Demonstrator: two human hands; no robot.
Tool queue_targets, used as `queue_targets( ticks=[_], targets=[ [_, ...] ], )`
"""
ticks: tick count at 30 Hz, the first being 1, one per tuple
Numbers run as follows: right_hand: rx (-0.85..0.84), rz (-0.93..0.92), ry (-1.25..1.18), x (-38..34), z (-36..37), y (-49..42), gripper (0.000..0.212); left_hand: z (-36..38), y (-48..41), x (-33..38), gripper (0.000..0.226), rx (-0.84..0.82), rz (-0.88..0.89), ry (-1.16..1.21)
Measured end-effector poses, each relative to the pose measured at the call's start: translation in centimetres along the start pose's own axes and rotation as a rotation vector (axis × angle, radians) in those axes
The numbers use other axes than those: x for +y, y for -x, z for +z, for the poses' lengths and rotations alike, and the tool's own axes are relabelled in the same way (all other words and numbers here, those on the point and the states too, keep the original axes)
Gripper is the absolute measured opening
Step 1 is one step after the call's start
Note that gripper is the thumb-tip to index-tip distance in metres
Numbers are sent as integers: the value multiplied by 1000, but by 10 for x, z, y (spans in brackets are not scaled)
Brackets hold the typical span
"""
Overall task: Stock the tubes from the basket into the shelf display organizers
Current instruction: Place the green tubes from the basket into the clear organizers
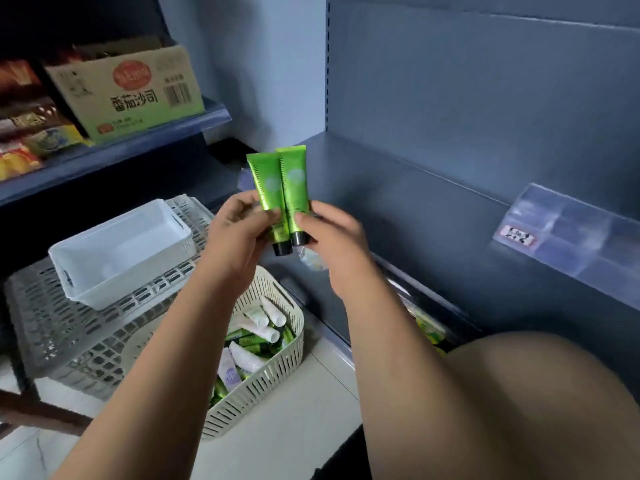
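Stretching beyond and to the right of both hands, the dark blue-grey metal shelf (398, 188) carries a clear plastic display organizer (571, 237), well apart from the right hand (334, 244) on its right side. Below and to the left of the left hand (239, 233) sits a grey slotted plastic crate (69, 323), with a white rectangular plastic bin (121, 251) resting on top of it. Directly beneath the hands stands the cream slotted plastic basket (266, 382), holding a loose heap of green, white and lilac tubes (256, 341). Both hands are raised in front of the shelf, close together. The left hand pinches one green plastic tube with a black cap (266, 181) between thumb and fingers. The right hand pinches a second matching tube (296, 181) just beside it. The two tubes touch side by side, caps down, crimped ends rising above the fingers.
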State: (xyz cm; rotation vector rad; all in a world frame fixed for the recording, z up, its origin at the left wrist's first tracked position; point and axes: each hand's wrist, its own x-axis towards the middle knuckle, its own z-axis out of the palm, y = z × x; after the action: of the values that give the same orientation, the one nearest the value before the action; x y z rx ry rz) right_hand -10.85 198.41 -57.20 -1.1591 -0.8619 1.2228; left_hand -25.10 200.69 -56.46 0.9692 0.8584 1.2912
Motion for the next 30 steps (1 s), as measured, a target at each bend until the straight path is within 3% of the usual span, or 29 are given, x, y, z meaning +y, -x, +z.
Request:
queue_targets(
  ticks=[5, 17, 30],
  targets=[
    [117, -137, -28, -64, -54, 24, 32, 80, 2, 26, 32, -210, 73, 24],
    [506, -397, 76, -157, -214, 148, 27, 280, 73, 16, 37, -634, 8, -36],
    [944, -395, 245, -164, -394, 314, 31, 457, 202, -68, 30, -1002, -81, -128]
  ],
)
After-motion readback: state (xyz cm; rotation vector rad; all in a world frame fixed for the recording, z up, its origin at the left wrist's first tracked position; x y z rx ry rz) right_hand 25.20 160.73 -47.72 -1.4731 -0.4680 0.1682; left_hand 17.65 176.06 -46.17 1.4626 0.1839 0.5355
